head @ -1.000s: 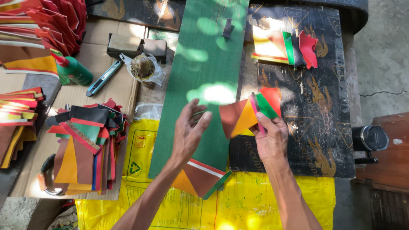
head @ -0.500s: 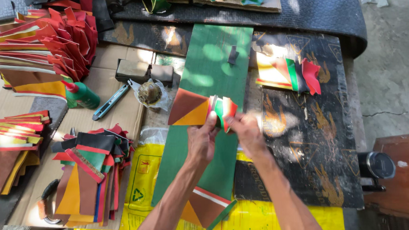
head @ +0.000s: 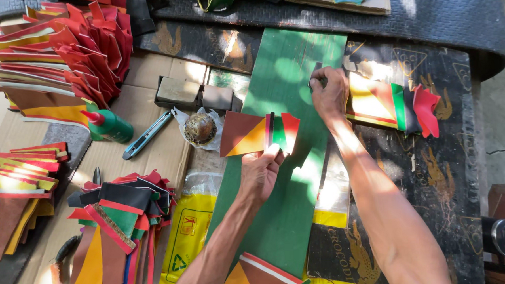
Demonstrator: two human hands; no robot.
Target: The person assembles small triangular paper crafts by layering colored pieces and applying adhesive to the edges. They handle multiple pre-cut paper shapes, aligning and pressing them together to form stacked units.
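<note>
Between left hand (head: 259, 173) fingers, clamped: patchwork piece (head: 258, 135), now alone over green board (head: 289, 134). Right hand (head: 330, 93) has let go, moved up-board; fingers pinched on small dark tool (head: 316, 72).

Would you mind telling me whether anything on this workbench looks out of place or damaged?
Nothing looks damaged or spilled. The left hand holds a multicoloured patchwork piece over the green board; the right hand touches a small dark tool on it. One finished piece hangs over the board's near end, and a utility knife lies loose on the cardboard.
</note>
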